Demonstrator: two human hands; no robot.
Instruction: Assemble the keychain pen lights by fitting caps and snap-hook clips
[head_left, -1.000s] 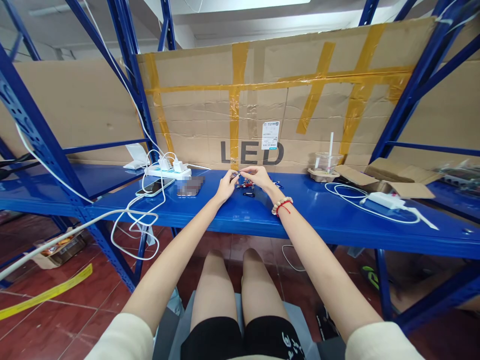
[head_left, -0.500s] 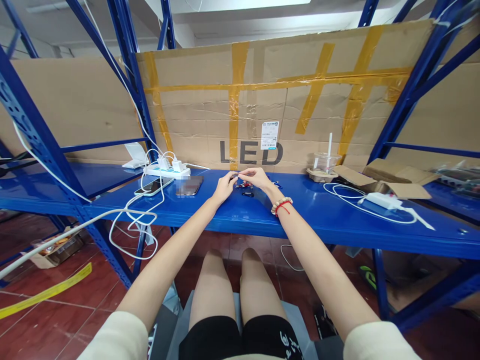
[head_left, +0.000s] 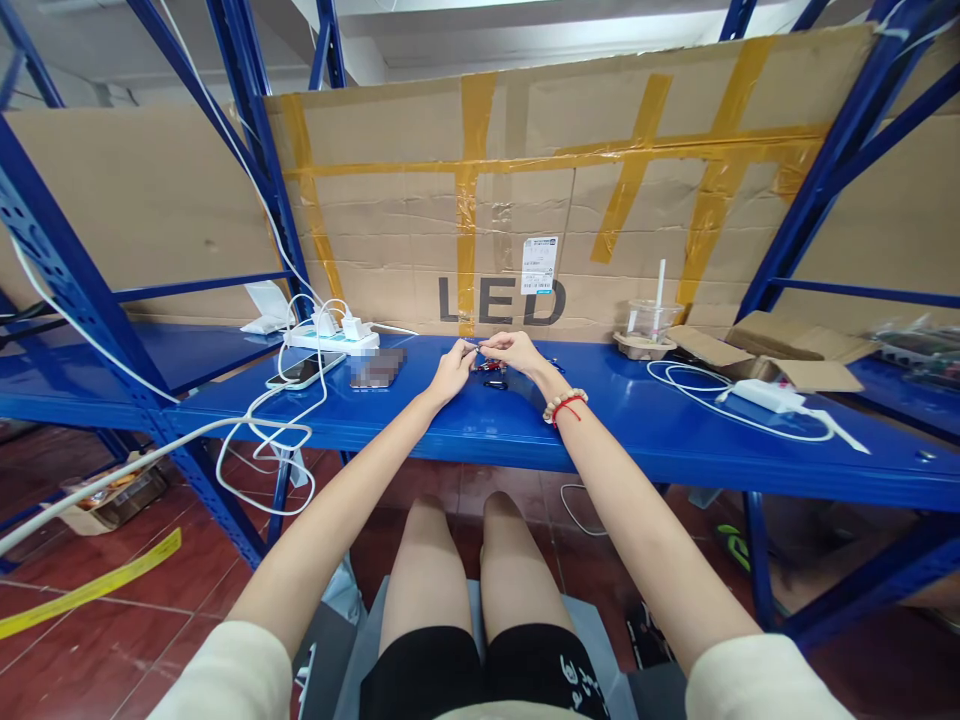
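My left hand and my right hand meet over the middle of the blue shelf. Both pinch a small metal part between their fingertips; it is too small to name. A little heap of small red and black parts lies on the shelf just below and behind my right hand. A bead bracelet with a red cord sits on my right wrist.
A white power strip with chargers and trailing cables, a phone and a blurred dark object lie left of my hands. A plastic cup with a straw, open cardboard boxes and a white adapter with cable sit right. Taped cardboard backs the shelf.
Both hands stay pinched together at the same spot on the shelf. The view has tilted slightly; the fingers shifted only a little.
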